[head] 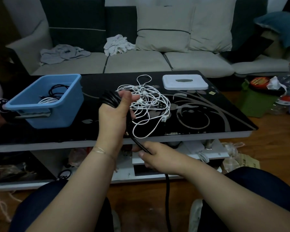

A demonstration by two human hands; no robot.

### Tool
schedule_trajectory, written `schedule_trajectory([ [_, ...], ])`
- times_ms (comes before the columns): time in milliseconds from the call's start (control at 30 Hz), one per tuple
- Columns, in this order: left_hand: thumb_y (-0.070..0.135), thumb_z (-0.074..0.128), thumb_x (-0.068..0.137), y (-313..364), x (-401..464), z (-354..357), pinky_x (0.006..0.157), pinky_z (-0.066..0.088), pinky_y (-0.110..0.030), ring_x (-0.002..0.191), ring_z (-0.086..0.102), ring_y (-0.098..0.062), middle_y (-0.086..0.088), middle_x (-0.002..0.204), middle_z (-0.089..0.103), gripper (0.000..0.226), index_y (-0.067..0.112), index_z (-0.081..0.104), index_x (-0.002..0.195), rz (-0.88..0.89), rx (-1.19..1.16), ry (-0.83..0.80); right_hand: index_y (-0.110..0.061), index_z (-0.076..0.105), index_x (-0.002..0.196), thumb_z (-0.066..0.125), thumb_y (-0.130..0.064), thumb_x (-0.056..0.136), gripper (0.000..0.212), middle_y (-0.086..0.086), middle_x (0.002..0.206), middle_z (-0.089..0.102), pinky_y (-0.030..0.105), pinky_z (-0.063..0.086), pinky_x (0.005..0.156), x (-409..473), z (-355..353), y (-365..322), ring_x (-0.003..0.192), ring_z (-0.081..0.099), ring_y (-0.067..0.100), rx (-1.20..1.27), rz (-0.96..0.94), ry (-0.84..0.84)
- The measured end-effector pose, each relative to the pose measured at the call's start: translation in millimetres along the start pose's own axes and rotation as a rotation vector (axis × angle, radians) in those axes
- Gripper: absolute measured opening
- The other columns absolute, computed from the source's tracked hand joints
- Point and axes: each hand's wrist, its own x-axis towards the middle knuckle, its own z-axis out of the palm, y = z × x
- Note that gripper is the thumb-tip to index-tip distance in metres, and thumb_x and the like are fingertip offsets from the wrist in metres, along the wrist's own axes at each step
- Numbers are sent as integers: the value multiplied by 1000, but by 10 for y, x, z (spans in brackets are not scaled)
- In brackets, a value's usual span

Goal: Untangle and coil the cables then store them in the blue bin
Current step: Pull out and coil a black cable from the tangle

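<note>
Right hand (155,159), black cable (110,99), table edge (191,138)

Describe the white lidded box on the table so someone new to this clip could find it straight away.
Start at the glossy black coffee table with pale floral swirls before the grey sofa. At its far right stands a flat white rectangular plastic box with a grey slot in its lid. Unlike the open blue plastic bin far left and the tangled white cables mid-table, it is closed and rigid.

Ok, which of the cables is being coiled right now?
The black cable, looped around the left hand and fed by the right hand; the white cables lie tangled on the table.
</note>
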Motion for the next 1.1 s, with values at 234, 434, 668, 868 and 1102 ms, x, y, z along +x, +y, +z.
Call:
schedule_trajectory([
  [234,63,66,72,-209,16,16,72,48,-30,77,64,-12,10,85,70,48,17,69,86,202,820,-105,-7,54,112,41,-30,101,29,-7,64,53,21,41,50,-46,-87,-14,51,47,6,-54,2,-37],
  [434,65,54,81,-159,-29,17,58,32,-33,64,46,-23,-1,62,45,57,15,33,66,179,1298,-404,-14,62,93,45,-27,100,22,-4,63,48,19,33,45,-100,-364,23,49,40,6,-13,7,25],
  [668,76,19,81,-250,-43,42,52,36,-26,62,59,-19,-5,66,63,76,12,59,70,-18,1212,-700,-28,61,92,51,-37,96,15,-9,91,65,30,48,80,-66,-354,79,90,59,11,-267,-38,156],
  [868,63,57,76,-170,-103,-8,46,41,-19,46,53,-20,-10,53,58,60,3,59,70,-241,796,-1018,-23,59,79,69,-54,74,33,-6,77,64,35,46,67,-112,-532,75,76,59,13,-376,-39,390],
  [1102,27,75,78,-33,-110,-114,42,39,-19,41,47,-16,-9,52,53,41,-7,61,94,-410,580,-1107,-25,58,76,69,-62,59,42,-6,72,63,40,49,68,-110,-575,75,68,58,13,-220,-111,440],
])
